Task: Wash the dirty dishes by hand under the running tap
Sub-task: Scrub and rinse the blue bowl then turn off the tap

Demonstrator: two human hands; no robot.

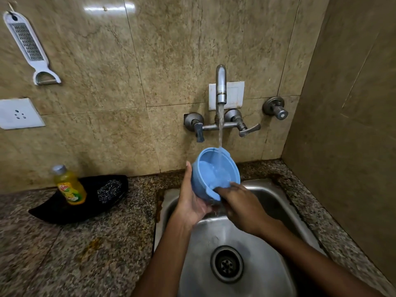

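Both forearms reach in over the steel sink [278,202], whose bare basin and drain [226,264] lie open below them. The left hand [192,200] cups the blue plastic bowl [214,174] from the side, fingers curled around its wall — palm up. The right hand [242,205] dips its fingers [220,189] over the near rim into the bowl; their tips are hidden. Just beyond the fingers, water from the tap [221,86] falls into the tilted bowl.
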